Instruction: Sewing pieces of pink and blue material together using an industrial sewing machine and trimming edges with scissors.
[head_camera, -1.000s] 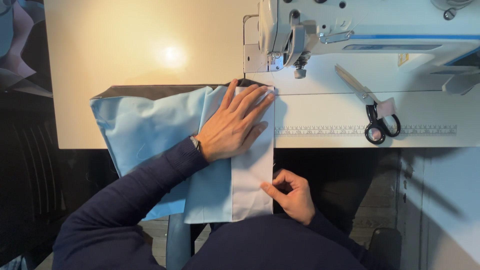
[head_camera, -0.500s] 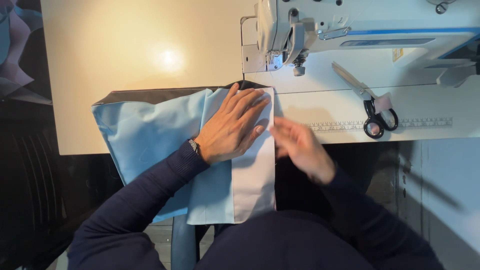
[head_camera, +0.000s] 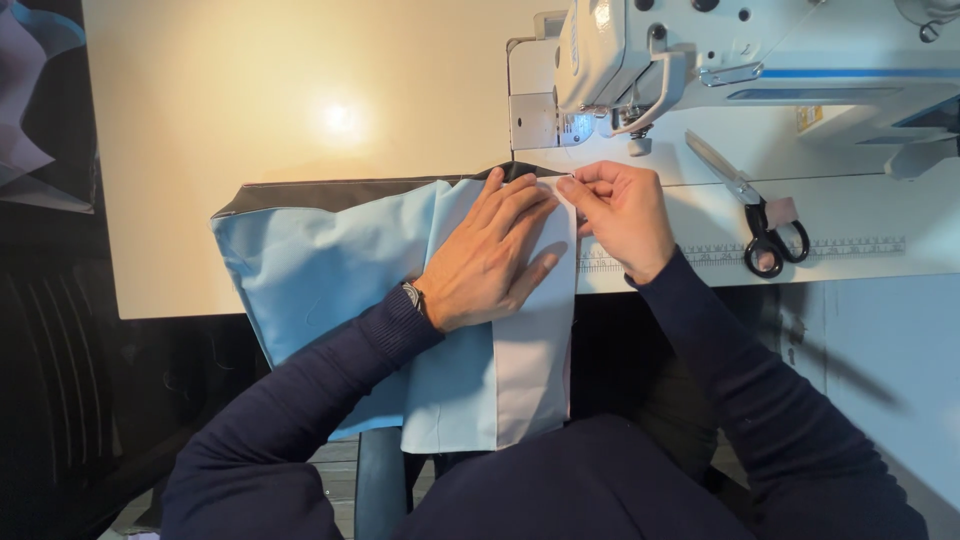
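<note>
My left hand (head_camera: 490, 255) lies flat, fingers spread, on a light blue fabric piece (head_camera: 320, 270) with a folded paler strip (head_camera: 535, 360) along its right side. The fabric rests on the white sewing table (head_camera: 250, 130) and hangs over its front edge toward my lap. A dark edge of cloth (head_camera: 330, 192) shows along the fabric's far side. My right hand (head_camera: 620, 215) pinches the top right corner of the folded strip between thumb and fingertips, just in front of the sewing machine (head_camera: 700, 60).
Black-handled scissors (head_camera: 760, 215) lie on the table to the right of my right hand, beside a printed ruler strip (head_camera: 850, 248). The machine's needle area (head_camera: 635, 135) sits just beyond the fabric corner. More cloth (head_camera: 30, 100) lies at far left.
My right hand has risen from the strip's lower edge near my lap to the strip's top corner by the machine. My left hand has stayed pressed on the fabric.
</note>
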